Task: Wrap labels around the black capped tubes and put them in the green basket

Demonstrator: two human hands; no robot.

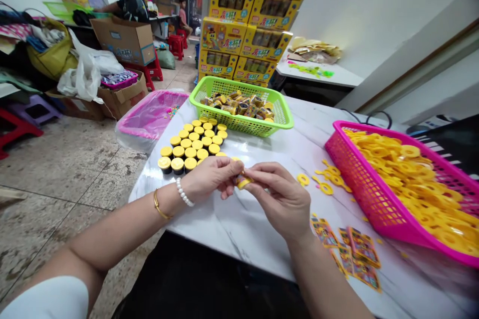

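Hides much of a small yellow-ended piece between left hand and right hand; crops the magenta basket at the right edge and a white sleeve at bottom left; leaves small printed packets too blurred to read.

Cardboard box on red stool, purple stool, white plastic bag

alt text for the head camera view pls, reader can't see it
A person's left hand and right hand hold a small yellow-ended item together above a white marbled table. Ahead, yellow-lidded pots stand in rows beside a green basket of wrapped pieces; to the right are a pink basket of yellow ring-shaped pieces and some printed packets.
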